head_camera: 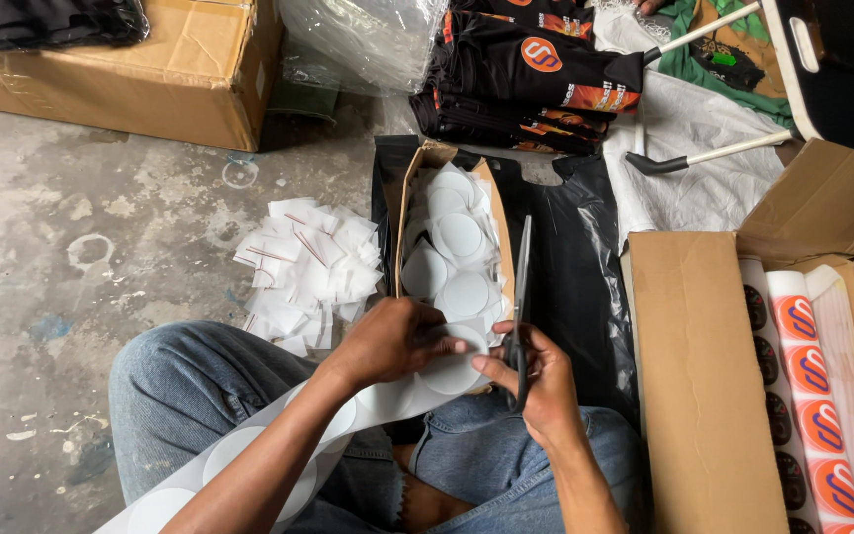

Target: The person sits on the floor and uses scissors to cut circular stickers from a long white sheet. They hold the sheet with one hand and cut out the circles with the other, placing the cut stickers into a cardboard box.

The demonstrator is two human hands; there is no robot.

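My left hand (387, 341) grips the end of a long white strip of round stickers (249, 455) that trails back over my left knee. My right hand (536, 381) holds grey scissors (521, 297), blades pointing away from me, its fingers also touching the round sticker at the strip's end (452, 371). Just beyond both hands stands a narrow cardboard box (402, 213) filled with cut white discs (462, 237), set on a black plastic bag (570, 257).
A heap of white paper scraps (313, 267) lies on the concrete floor to the left. An open carton at right (699, 386) holds rolls of orange logo stickers (812, 396). Folded black shirts (526, 74), a large cardboard box (165, 69) and clear plastic bags lie farther off.
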